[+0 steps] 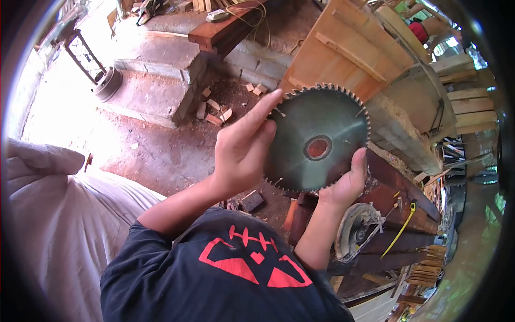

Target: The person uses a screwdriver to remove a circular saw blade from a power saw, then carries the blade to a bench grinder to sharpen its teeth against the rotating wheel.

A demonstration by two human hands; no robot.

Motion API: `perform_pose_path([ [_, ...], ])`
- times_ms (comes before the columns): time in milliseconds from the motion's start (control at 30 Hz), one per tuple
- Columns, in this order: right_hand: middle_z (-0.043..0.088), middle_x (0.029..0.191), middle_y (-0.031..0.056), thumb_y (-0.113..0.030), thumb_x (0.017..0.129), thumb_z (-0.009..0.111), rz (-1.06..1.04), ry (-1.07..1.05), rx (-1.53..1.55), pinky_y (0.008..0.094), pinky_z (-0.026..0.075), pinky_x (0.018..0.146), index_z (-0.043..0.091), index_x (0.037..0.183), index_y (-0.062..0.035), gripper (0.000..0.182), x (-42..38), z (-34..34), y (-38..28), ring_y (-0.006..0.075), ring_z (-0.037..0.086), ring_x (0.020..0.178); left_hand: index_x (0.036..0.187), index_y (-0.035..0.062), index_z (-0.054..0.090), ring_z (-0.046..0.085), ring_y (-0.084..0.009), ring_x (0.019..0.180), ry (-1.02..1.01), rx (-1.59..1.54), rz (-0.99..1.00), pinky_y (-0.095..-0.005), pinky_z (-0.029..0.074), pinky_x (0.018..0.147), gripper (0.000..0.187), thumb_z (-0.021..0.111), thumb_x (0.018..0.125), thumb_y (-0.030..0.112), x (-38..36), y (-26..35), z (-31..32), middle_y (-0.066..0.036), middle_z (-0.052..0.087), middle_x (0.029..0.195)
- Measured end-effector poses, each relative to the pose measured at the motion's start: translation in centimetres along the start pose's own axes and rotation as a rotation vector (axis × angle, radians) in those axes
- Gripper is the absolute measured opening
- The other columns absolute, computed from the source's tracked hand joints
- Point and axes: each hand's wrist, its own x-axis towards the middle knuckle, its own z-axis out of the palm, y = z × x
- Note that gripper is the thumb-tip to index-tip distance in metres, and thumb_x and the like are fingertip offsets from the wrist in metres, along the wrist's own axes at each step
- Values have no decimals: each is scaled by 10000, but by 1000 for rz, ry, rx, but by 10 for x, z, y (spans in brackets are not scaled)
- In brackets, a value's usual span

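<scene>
A round, dark circular saw blade (300,134) with a toothed rim faces me in the middle of the view. Through its centre hole a reddish surface shows. My left hand (244,147) grips the blade's left edge, thumb and index finger at the rim and the other fingers partly hidden. On the lower right rim, my right hand (346,185) holds the blade with the thumb up along the edge; its other fingers are behind the disc. Below my right forearm is a circular saw machine (360,231) with a dusty round guard.
A yellow tape measure (413,206) lies extended on dark wood at right. Wooden offcuts (214,115) litter the dirt floor by concrete steps (155,80). A large wooden panel (348,48) leans at upper right. A pale cloth (80,214) hangs at left. Another person (429,29) is far right.
</scene>
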Motion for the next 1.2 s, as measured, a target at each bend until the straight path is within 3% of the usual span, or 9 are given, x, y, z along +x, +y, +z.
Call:
perform_pose_path([
  [233,582,1315,175,-360,1005,538,23,49,30,476,443,1046,491,1359,35,533,-3,-6,-2,330,577,1193,1416,-64,473,593,-105,720,-14,140,98,-233,466,714,483,546,945,11,-16,-3,-4,-155,681,965],
  [267,585,1308,170,-362,1006,535,27,55,29,476,440,1046,490,1359,32,531,-3,-6,-2,326,577,1190,1401,-79,481,687,-190,783,20,185,186,-275,506,728,498,575,918,-3,-16,-6,-3,-209,700,1024],
  [400,633,1210,146,-364,1007,542,24,75,109,412,536,914,545,1297,1,466,-4,-2,2,273,646,1042,1381,-95,494,713,-304,818,15,195,219,-314,531,740,548,639,859,-14,-24,-3,-6,-257,692,1030],
  [567,667,1114,132,-359,1006,553,83,105,267,318,597,732,589,1236,-28,405,-5,8,4,220,687,860,1353,-121,503,694,-299,735,7,167,269,-321,523,673,548,649,833,-29,-28,-1,-9,-245,684,928],
  [767,661,978,163,-370,1028,504,137,71,378,336,585,701,560,1266,-21,426,-5,9,12,225,658,780,1328,-147,506,653,-283,652,49,164,381,-329,497,594,560,656,798,-43,-26,-1,-9,-211,662,848],
  [900,615,1262,128,-367,1015,529,191,-161,383,382,503,941,548,1300,7,471,-1,-13,24,256,620,1092,1317,-132,527,615,-259,593,92,161,425,-337,484,534,605,689,738,-70,-23,1,-10,-151,637,778],
  [1067,627,1229,116,-358,1030,496,222,-168,410,375,517,897,553,1295,-2,448,-3,1,30,242,630,1041,1306,-150,528,670,-287,677,79,178,424,-345,535,606,579,682,753,-75,-19,8,-15,-197,672,868],
  [1167,646,910,131,-394,1044,456,256,-65,450,348,546,760,568,1219,-18,429,-5,15,28,209,634,815,1302,-161,526,685,-293,698,69,177,413,-343,548,632,562,667,763,-87,-19,10,-17,-214,681,899],
  [1200,645,912,131,-392,1044,458,259,-56,459,345,547,756,567,1220,-17,428,-5,15,28,208,633,813,1302,-164,524,688,-293,700,65,173,406,-340,549,635,558,661,766,-94,-18,10,-17,-218,683,906],
])
